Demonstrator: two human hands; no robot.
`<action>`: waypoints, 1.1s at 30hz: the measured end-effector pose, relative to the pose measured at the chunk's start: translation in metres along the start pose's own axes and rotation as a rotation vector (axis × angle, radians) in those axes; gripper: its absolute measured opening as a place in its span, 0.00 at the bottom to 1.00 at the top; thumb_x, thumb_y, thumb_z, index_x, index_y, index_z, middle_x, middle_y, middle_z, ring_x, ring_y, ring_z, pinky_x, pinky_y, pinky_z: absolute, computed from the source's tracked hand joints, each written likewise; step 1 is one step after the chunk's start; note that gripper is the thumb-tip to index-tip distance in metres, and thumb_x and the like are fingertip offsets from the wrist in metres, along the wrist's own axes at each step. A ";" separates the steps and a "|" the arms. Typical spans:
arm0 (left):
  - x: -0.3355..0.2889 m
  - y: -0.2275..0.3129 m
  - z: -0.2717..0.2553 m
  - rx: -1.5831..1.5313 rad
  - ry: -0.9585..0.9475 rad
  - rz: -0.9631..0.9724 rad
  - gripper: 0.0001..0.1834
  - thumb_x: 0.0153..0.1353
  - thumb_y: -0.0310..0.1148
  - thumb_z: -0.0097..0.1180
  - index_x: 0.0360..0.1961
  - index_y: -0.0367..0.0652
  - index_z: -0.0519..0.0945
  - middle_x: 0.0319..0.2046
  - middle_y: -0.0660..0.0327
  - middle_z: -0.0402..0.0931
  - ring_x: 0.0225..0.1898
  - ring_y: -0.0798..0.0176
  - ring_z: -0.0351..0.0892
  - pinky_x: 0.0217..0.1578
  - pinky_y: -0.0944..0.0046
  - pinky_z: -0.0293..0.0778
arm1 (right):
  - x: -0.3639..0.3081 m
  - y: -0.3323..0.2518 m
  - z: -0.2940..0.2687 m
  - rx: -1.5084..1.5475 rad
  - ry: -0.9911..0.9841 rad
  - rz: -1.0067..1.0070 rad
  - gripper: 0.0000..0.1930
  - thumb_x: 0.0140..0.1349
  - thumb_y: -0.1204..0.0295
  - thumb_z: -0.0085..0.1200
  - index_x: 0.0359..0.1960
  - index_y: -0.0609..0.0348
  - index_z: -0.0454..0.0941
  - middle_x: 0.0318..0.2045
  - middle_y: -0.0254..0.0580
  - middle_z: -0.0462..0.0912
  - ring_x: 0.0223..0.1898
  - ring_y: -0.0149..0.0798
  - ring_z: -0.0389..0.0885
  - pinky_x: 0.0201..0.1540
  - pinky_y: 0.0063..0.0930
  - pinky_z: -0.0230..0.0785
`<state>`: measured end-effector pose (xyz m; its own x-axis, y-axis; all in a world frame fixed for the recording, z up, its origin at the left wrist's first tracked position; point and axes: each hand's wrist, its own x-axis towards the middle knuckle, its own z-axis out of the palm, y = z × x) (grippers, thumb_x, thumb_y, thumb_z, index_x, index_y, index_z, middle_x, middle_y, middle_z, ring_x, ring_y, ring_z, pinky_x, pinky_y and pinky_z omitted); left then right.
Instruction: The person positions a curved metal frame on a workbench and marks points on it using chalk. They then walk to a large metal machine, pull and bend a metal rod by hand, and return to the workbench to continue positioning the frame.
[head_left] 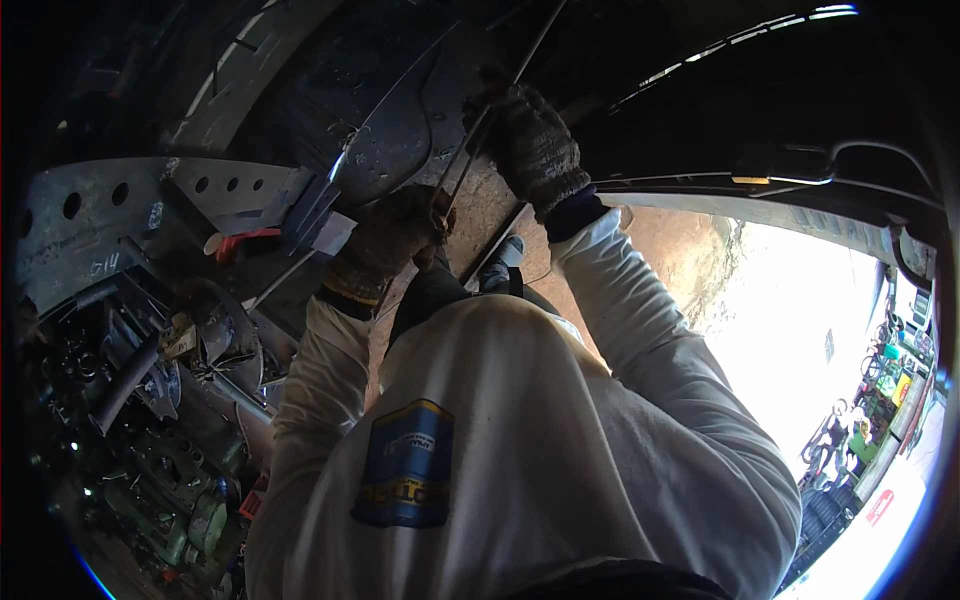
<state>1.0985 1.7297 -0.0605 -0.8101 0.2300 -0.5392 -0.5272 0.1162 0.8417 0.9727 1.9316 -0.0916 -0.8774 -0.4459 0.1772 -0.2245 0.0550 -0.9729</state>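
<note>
A long thin metal rod (pixel 541 40) slants down from the top edge toward my hands. My right hand (pixel 540 145), in a grey knit work glove, is closed around it, with the fingertips lost in shadow. Lower and to the left, my left hand (pixel 390 235) wears a darker, soiled glove. Its fingers are curled at the rod's lower stretch, where two thin lines run side by side between the hands. Whether these are one bent rod or two pieces, I cannot tell. Dark metal panels (pixel 375 130) stand just beyond my left hand.
A steel beam with round holes (pixel 100 195) runs along the left, near a red object (pixel 245 243). Piled metal parts (pixel 170 480) fill the lower left. Brown ground (pixel 655 240) shows below, my shoe (pixel 497 265) on it. Shelved items (pixel 880 390) stand in bright light at right.
</note>
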 end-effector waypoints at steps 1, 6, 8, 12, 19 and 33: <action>0.003 -0.010 -0.005 -0.127 0.013 0.089 0.10 0.58 0.27 0.60 0.42 0.40 0.80 0.33 0.62 0.78 0.32 0.65 0.80 0.35 0.60 0.80 | 0.001 0.003 -0.001 0.459 0.016 0.056 0.18 0.67 0.68 0.58 0.58 0.52 0.75 0.56 0.38 0.81 0.59 0.45 0.78 0.63 0.35 0.71; 0.014 0.013 -0.009 -0.647 0.182 0.060 0.09 0.66 0.31 0.56 0.46 0.41 0.79 0.34 0.61 0.80 0.37 0.60 0.83 0.41 0.52 0.85 | 0.000 0.006 -0.020 0.584 0.026 0.146 0.18 0.68 0.70 0.54 0.60 0.53 0.75 0.58 0.38 0.80 0.60 0.44 0.78 0.65 0.35 0.69; 0.017 0.034 -0.010 -0.855 0.269 0.060 0.10 0.69 0.33 0.54 0.46 0.41 0.78 0.38 0.58 0.81 0.41 0.54 0.84 0.51 0.43 0.83 | 0.001 0.007 -0.020 0.416 -0.017 0.254 0.19 0.69 0.69 0.54 0.61 0.55 0.74 0.57 0.39 0.81 0.58 0.42 0.79 0.63 0.33 0.71; 0.041 0.050 -0.013 -0.916 0.256 0.187 0.11 0.69 0.35 0.54 0.48 0.41 0.78 0.41 0.55 0.82 0.45 0.50 0.83 0.52 0.41 0.80 | 0.001 -0.023 -0.007 -0.276 -0.331 0.018 0.17 0.71 0.68 0.51 0.58 0.60 0.75 0.50 0.42 0.84 0.52 0.41 0.83 0.55 0.32 0.77; 0.066 0.050 0.008 -0.955 0.253 0.084 0.15 0.73 0.40 0.50 0.52 0.43 0.76 0.48 0.52 0.82 0.50 0.48 0.82 0.54 0.44 0.79 | -0.007 -0.052 0.007 -0.894 -0.396 -0.110 0.21 0.71 0.67 0.52 0.63 0.58 0.73 0.52 0.43 0.81 0.53 0.37 0.81 0.56 0.27 0.76; 0.053 0.057 0.007 -1.282 0.308 0.390 0.08 0.65 0.34 0.61 0.43 0.47 0.78 0.44 0.54 0.79 0.55 0.41 0.78 0.58 0.21 0.71 | -0.109 -0.018 -0.026 0.924 -0.356 0.460 0.29 0.73 0.60 0.53 0.69 0.64 0.65 0.53 0.53 0.82 0.47 0.42 0.86 0.47 0.35 0.83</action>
<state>1.0279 1.7552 -0.0411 -0.8939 -0.1990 -0.4016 0.0160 -0.9096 0.4151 1.0615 2.0027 -0.0896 -0.5893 -0.7956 -0.1406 0.6297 -0.3432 -0.6969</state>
